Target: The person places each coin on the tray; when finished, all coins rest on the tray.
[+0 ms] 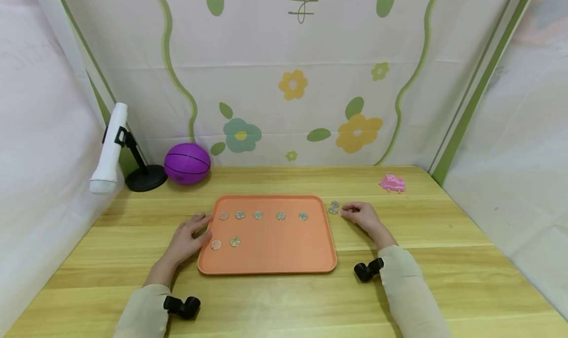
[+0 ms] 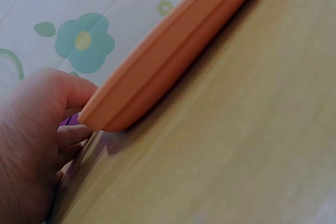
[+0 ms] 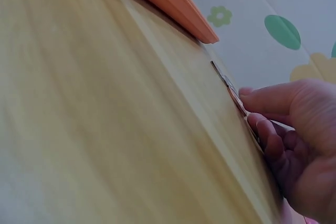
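Observation:
An orange tray [image 1: 270,259] lies on the wooden table and holds several silver coins: a row along its far side [image 1: 258,214] and two nearer the left front [image 1: 235,241]. My left hand [image 1: 201,227] rests against the tray's left rim [image 2: 157,72], fingers relaxed and thumb on the edge. Two or three loose coins [image 1: 334,207] lie on the table just off the tray's far right corner. My right hand [image 1: 345,210] is at them, with thumb and forefinger [image 3: 262,127] pinching the edge of one coin [image 3: 239,103] that still lies on the table.
A purple ball [image 1: 187,163] and a white lamp on a black stand [image 1: 111,148] are at the back left. A small pink toy [image 1: 392,183] sits at the back right. Flowered cloth walls close in the table on three sides.

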A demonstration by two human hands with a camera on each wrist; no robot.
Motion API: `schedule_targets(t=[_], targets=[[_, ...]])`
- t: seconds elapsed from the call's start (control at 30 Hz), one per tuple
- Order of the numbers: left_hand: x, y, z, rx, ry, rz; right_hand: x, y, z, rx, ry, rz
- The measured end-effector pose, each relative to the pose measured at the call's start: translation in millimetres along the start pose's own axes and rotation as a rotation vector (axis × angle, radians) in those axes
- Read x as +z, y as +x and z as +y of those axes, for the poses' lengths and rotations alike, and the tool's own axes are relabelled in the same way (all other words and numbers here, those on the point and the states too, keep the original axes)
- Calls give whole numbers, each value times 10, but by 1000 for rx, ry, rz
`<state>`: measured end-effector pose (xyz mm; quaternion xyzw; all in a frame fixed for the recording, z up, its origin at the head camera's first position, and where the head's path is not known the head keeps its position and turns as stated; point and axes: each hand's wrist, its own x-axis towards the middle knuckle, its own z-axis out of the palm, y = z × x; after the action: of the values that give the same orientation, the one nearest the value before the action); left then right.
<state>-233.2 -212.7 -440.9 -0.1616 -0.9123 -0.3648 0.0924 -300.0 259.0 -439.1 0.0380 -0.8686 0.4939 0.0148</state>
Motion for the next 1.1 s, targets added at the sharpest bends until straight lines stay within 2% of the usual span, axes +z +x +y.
schedule_targets(t=[0.23,0.43,0.6,0.8,1.1], targets=[[8,4,6,3,0,6,21,1,-7,-13,-71,10],[17,7,6,-8,1,2,20,-4,-47,-7,-159,-11],[18,6,3,-1,3,10,26,-4,-72,6,-189,-28],[22,-1,-12,-2,4,8,46,-24,-75,-18,-200,-16],[27,-13,-14,12,-1,4,39,-74,-27,-60,-137,23]])
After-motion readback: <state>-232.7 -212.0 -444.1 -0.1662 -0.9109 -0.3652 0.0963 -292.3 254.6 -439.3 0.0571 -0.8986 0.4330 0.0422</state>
